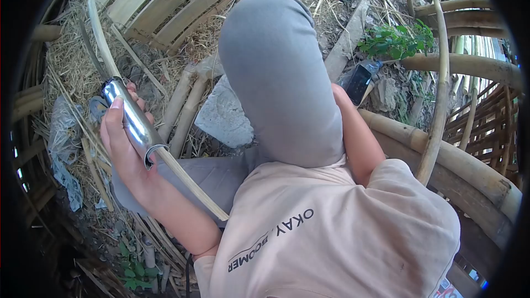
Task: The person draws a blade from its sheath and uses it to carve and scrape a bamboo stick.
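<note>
My left hand is closed around a shiny metal tube, with the thumb lying along its side. A pale bamboo strip comes out of the tube's lower end and reaches toward my shirt. From the upper end a light strip sticks up, and a darker, thinner strip curves away beside it. How they sit inside the tube is hidden. My right forearm passes behind my raised knee, which hides the right hand.
A pale stone block lies on the straw-covered ground near my leg. Bamboo slats stand ahead, and thick bamboo poles run along the right. A dark bottle lies near a leafy plant. Crumpled plastic is at left.
</note>
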Tool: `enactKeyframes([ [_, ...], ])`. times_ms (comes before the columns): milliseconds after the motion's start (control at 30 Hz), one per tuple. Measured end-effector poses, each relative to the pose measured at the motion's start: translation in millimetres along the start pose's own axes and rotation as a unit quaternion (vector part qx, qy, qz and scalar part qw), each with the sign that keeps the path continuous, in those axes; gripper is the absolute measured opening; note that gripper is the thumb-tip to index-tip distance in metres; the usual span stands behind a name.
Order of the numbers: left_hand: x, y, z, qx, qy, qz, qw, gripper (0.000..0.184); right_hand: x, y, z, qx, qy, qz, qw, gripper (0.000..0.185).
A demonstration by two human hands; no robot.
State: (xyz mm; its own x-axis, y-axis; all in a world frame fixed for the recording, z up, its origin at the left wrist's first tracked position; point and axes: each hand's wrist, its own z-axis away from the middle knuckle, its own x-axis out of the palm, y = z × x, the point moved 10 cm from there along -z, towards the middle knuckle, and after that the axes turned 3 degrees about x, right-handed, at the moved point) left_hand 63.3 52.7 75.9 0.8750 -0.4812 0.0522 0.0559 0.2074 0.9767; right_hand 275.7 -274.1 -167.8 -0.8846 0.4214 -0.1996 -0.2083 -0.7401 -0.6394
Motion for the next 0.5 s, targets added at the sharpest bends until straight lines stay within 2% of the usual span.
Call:
enactKeyframes([
  [133,-9,-11,-6,0.017,-0.007,-0.021,1.000,0.049,1,-52,38,-0.013,-0.006,-0.228,0.974,0.052],
  [233,-5,-18,-9,0.011,-0.017,-0.026,0.999,0.049,-8,-114,64,-0.054,0.009,-0.294,0.954,0.050],
  [300,2,-18,-11,-0.002,-0.021,-0.008,1.000,0.047,-19,-151,82,-0.101,0.056,-0.225,0.967,0.048],
  [333,7,-18,-13,0.000,-0.032,-0.003,0.999,0.046,-29,-172,92,-0.142,0.100,-0.140,0.975,0.046],
  [367,11,-19,-15,0.004,-0.039,0.001,0.999,0.045,-44,-200,115,-0.175,0.203,0.022,0.963,0.037],
  [400,12,-19,-18,0.009,-0.043,0.003,0.999,0.043,-47,-231,147,-0.203,0.296,0.182,0.915,0.032],
  [433,17,-20,-17,0.010,-0.049,0.022,0.999,0.040,-41,-258,170,-0.229,0.379,0.333,0.833,0.033],
  [500,26,-15,-19,0.018,-0.084,0.018,0.996,0.037,-39,-283,202,-0.434,0.367,0.130,0.813,0.023],
])
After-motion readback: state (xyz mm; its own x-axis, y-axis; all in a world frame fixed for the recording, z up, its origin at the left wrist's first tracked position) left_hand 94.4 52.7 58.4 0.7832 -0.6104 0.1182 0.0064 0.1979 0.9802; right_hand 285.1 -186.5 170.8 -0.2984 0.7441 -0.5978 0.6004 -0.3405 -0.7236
